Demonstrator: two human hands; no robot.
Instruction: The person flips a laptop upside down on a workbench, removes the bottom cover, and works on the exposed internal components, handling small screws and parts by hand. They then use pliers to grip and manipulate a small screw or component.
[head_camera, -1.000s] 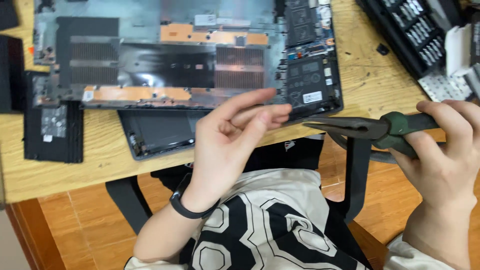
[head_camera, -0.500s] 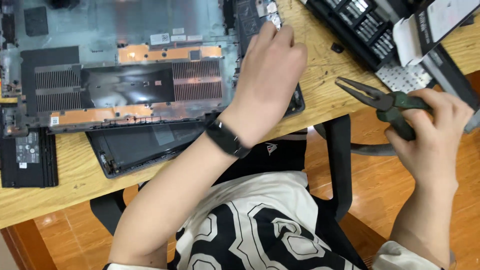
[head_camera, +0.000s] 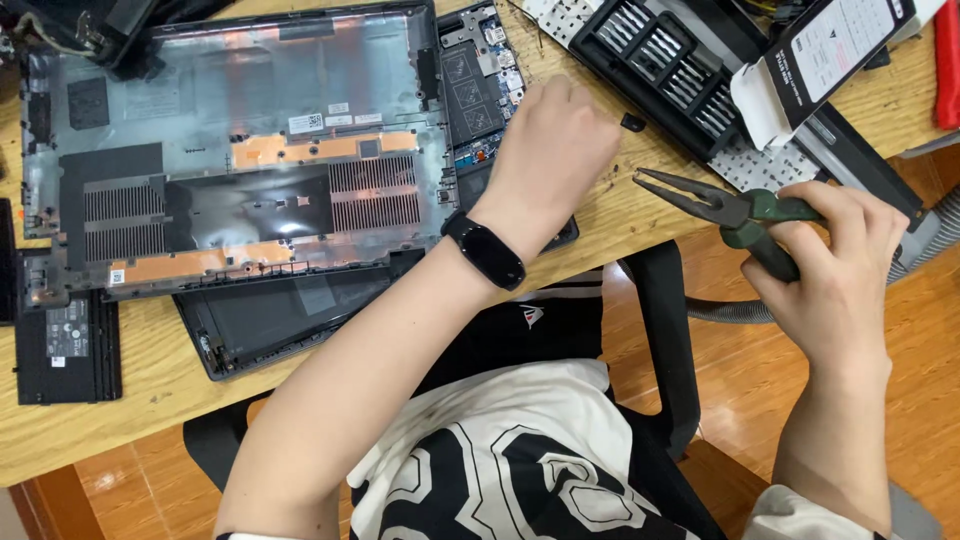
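The left hand (head_camera: 552, 150), fingers curled together, rests on the circuit board (head_camera: 478, 80) near the bench (head_camera: 160, 390) edge. At its 3 o'clock, the right hand (head_camera: 835, 265) is clamped on green-handled pliers (head_camera: 725, 208) over open floor. A black bit tray (head_camera: 665, 70) and white box (head_camera: 830, 50) crowd 1 o'clock; the grey laptop cover (head_camera: 230, 150) fills 9 o'clock.

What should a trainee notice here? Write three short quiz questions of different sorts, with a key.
1. True or false: the right hand holds green-handled pliers.
2. Which hand rests on the circuit board? A left, B right.
3. Fill in: the left hand wears a black ___ at the wrist.

Key: 1 true. 2 A. 3 band.
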